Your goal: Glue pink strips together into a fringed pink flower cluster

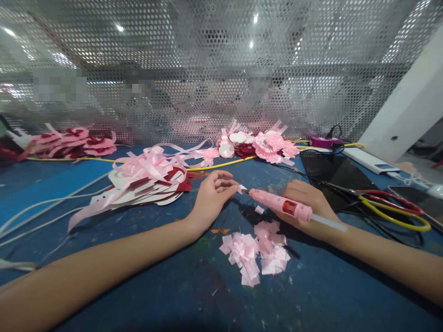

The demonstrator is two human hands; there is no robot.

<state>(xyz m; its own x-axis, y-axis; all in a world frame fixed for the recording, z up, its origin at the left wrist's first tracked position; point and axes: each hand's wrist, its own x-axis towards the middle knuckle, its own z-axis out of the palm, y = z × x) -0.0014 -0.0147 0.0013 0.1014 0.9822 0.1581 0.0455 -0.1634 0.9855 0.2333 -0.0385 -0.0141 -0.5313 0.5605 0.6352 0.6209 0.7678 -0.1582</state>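
In my right hand [304, 203] is a pink glue gun [277, 203], with a clear glue stick [328, 222] jutting from its back end. Its dark nozzle points left, at a small pale square [241, 189]. My left hand [214, 196] pinches that square between thumb and fingertips, right by the nozzle. Below the hands lie pink cut squares [242, 253] in loose piles on the blue table [173, 286]. One loose square [259, 210] rests just under the glue gun.
White and red cut pieces topped with pink ribbon [148, 170] lie left. Pink rosettes [270, 145] sit along the perforated metal screen [194, 92]. Scissors [394, 203], a dark tablet [341, 177] and a white power bank [370, 160] are at right. A yellow cable [224, 165] crosses behind.
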